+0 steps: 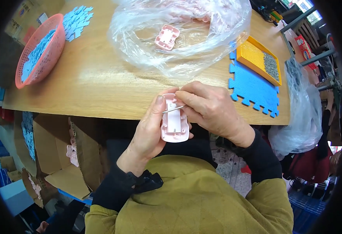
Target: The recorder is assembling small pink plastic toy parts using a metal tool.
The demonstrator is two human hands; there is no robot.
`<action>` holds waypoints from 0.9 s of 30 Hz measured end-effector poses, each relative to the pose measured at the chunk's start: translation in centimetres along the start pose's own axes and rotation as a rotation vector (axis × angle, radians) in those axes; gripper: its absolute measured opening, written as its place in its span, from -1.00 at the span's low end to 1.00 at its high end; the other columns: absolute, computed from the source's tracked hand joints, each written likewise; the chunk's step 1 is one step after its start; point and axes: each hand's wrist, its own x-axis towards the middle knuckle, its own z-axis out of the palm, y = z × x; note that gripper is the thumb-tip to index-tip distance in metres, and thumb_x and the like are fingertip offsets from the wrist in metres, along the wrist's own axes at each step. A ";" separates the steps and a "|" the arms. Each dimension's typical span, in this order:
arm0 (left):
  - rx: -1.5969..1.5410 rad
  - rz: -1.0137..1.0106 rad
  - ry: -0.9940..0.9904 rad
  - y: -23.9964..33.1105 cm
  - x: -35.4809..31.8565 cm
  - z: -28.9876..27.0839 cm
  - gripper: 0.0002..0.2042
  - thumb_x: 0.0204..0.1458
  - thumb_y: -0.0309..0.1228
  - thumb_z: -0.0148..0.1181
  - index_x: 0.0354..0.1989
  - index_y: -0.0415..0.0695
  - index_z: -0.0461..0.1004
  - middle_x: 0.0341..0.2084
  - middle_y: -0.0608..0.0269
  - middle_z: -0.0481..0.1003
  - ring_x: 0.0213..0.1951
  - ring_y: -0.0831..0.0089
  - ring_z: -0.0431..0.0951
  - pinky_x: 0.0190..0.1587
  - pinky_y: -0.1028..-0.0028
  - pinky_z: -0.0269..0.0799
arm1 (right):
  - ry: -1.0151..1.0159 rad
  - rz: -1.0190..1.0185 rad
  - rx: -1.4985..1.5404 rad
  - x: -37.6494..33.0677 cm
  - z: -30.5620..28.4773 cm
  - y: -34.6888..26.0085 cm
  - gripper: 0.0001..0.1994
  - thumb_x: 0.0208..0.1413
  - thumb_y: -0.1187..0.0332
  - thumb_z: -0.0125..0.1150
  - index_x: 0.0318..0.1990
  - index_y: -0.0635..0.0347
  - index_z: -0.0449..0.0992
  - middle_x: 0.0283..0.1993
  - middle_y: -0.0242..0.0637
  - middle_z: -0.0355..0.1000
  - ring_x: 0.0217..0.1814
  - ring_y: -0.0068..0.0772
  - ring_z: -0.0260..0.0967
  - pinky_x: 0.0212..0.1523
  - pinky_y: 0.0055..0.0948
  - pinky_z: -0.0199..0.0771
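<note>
My left hand (144,136) is closed round the side of a pale pink plastic shell (182,137), thumb along its left edge, just in front of the table. The shell's hollow inside faces up, with a whitish flat panel (174,121) along its middle. My right hand (214,107) is closed at the shell's upper right, its fingertips at the top end. From under those fingers a thin metal rod-like tool (173,109) slants across the shell. What kind of tool it is cannot be made out, as my fingers cover its other end.
A clear plastic bag (139,50) on the wooden table (100,91) bears another pink shell (167,37). At right, a yellow tray (253,52) of small metal pieces overlaps a blue foam mat (254,87). Left stands a pink basket (52,64) of blue pieces; below, a cardboard box (52,142).
</note>
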 end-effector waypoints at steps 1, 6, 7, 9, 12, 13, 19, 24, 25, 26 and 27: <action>-0.002 0.003 0.005 -0.1 -0.1 -0.2 -0.51 0.29 -0.04 -0.33 0.26 -0.08 0.07 -0.22 0.13 0.41 -0.31 0.36 0.54 -0.30 0.26 0.61 | -0.016 0.006 0.005 0.0 0.0 0.1 -0.79 -0.15 0.49 0.31 -0.27 0.21 0.55 -0.31 -0.28 0.48 -0.40 -0.29 0.48 -0.44 -0.42 0.49; -0.018 0.030 0.008 -0.1 -0.4 -0.8 -0.49 0.29 -0.03 -0.35 0.28 -0.11 0.04 -0.21 0.12 0.41 -0.31 0.36 0.54 -0.31 0.28 0.61 | 0.005 0.007 0.143 0.5 0.8 0.7 -0.86 -0.09 0.42 0.29 -0.32 0.18 0.55 -0.38 -0.29 0.45 -0.42 -0.29 0.49 -0.46 -0.39 0.49; -0.018 0.033 0.012 0.0 -0.5 -0.8 -0.49 0.29 -0.03 -0.35 0.28 -0.11 0.04 -0.21 0.12 0.41 -0.31 0.36 0.54 -0.31 0.28 0.61 | 0.045 0.040 0.223 0.7 1.0 0.6 -0.86 -0.09 0.44 0.29 -0.32 0.18 0.55 -0.35 -0.28 0.45 -0.40 -0.29 0.49 -0.44 -0.39 0.50; -0.015 0.068 0.021 0.4 -0.6 -0.7 -0.48 0.30 -0.03 -0.36 0.29 -0.11 0.02 -0.20 0.12 0.41 -0.29 0.38 0.54 -0.29 0.28 0.62 | 0.083 0.071 0.304 0.9 1.0 0.1 -0.86 -0.09 0.45 0.30 -0.32 0.19 0.55 -0.32 -0.26 0.46 -0.39 -0.29 0.50 -0.43 -0.39 0.50; -0.004 0.061 0.041 0.9 -0.7 -0.3 -0.48 0.30 -0.03 -0.36 0.29 -0.11 0.01 -0.20 0.13 0.41 -0.28 0.40 0.53 -0.28 0.29 0.62 | -0.022 0.100 0.380 1.4 0.4 -0.9 -0.76 -0.17 0.55 0.34 -0.26 0.22 0.55 -0.27 -0.26 0.42 -0.32 -0.35 0.46 -0.35 -0.46 0.47; -0.003 0.063 0.041 0.9 -0.7 -0.4 -0.48 0.30 -0.03 -0.36 0.29 -0.11 0.01 -0.20 0.13 0.41 -0.28 0.40 0.53 -0.28 0.29 0.62 | -0.004 0.094 0.343 1.4 0.7 -0.8 -0.81 -0.15 0.51 0.33 -0.30 0.22 0.54 -0.28 -0.26 0.42 -0.34 -0.32 0.47 -0.38 -0.43 0.48; -0.017 0.072 0.021 1.1 -1.1 -0.8 -0.49 0.30 -0.03 -0.36 0.27 -0.13 0.04 -0.21 0.16 0.41 -0.29 0.43 0.53 -0.28 0.31 0.62 | 0.019 0.037 0.211 1.7 1.7 -1.4 -0.84 -0.11 0.53 0.28 -0.32 0.24 0.49 -0.28 -0.24 0.37 -0.36 -0.25 0.44 -0.40 -0.38 0.46; 0.014 0.078 0.042 0.9 -1.1 -0.9 -0.48 0.29 -0.02 -0.35 0.26 -0.14 0.06 -0.24 0.16 0.41 -0.30 0.44 0.53 -0.30 0.32 0.63 | -0.022 0.054 0.189 2.0 2.2 -1.2 -0.88 -0.08 0.55 0.23 -0.35 0.28 0.43 -0.27 -0.20 0.35 -0.37 -0.20 0.40 -0.39 -0.36 0.43; 0.013 0.078 0.045 0.8 -1.1 -1.0 -0.48 0.29 -0.02 -0.35 0.26 -0.14 0.06 -0.24 0.16 0.41 -0.30 0.44 0.53 -0.30 0.32 0.63 | -0.023 0.046 0.192 2.1 2.3 -1.1 -0.89 -0.06 0.50 0.22 -0.35 0.25 0.44 -0.27 -0.21 0.33 -0.37 -0.18 0.41 -0.41 -0.31 0.44; -0.009 0.071 0.042 0.8 -1.2 -1.2 -0.49 0.29 -0.03 -0.35 0.25 -0.13 0.07 -0.24 0.15 0.41 -0.31 0.44 0.54 -0.30 0.32 0.63 | -0.023 0.038 0.195 2.2 2.3 -1.1 -0.89 -0.04 0.45 0.20 -0.35 0.23 0.44 -0.27 -0.23 0.32 -0.38 -0.17 0.42 -0.42 -0.27 0.44; -0.029 0.069 0.038 0.8 -1.0 -1.3 -0.50 0.29 -0.03 -0.35 0.24 -0.13 0.07 -0.24 0.15 0.41 -0.31 0.43 0.54 -0.31 0.32 0.63 | -0.023 0.035 0.195 2.3 2.4 -1.0 -0.89 -0.04 0.45 0.20 -0.35 0.23 0.44 -0.27 -0.23 0.32 -0.38 -0.17 0.42 -0.42 -0.27 0.44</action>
